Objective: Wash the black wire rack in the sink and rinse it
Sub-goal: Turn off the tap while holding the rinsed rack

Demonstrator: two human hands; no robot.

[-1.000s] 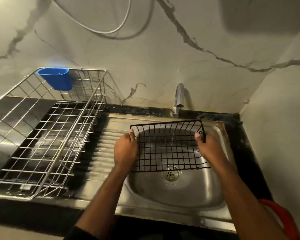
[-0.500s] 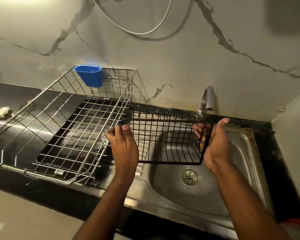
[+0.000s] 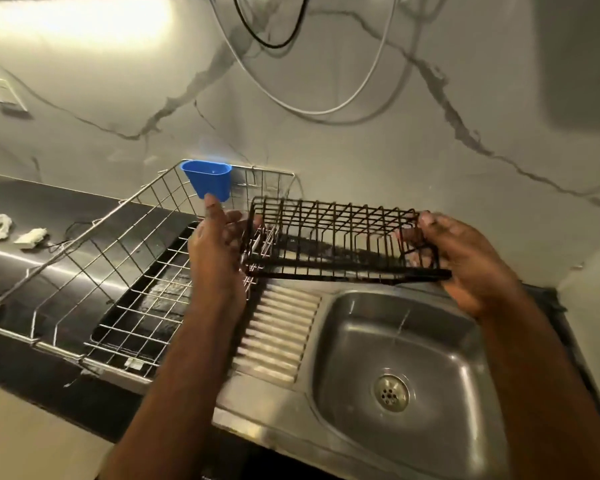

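Observation:
The black wire rack (image 3: 329, 237) hangs in the air above the steel sink (image 3: 440, 344), close to level and seen nearly edge-on. My left hand (image 3: 215, 251) holds its left end, with one finger pointing up in front of the blue cup. My right hand (image 3: 465, 258) grips its right end, fingers curled through the wires. The sink basin lies below with its round drain (image 3: 391, 393) in sight. The tap is hidden behind the rack.
A large silver wire dish basket (image 3: 101, 271) stands on the counter to the left, with a blue plastic cup (image 3: 208, 180) hooked on its back rim. The ribbed drainboard (image 3: 278, 337) lies between basket and basin. White scraps (image 3: 14, 233) lie far left. Cables hang on the marble wall.
Both hands have lifted the black rack out of the sink basin, up and to the left, and tipped it from upright to nearly flat. The view has swung left.

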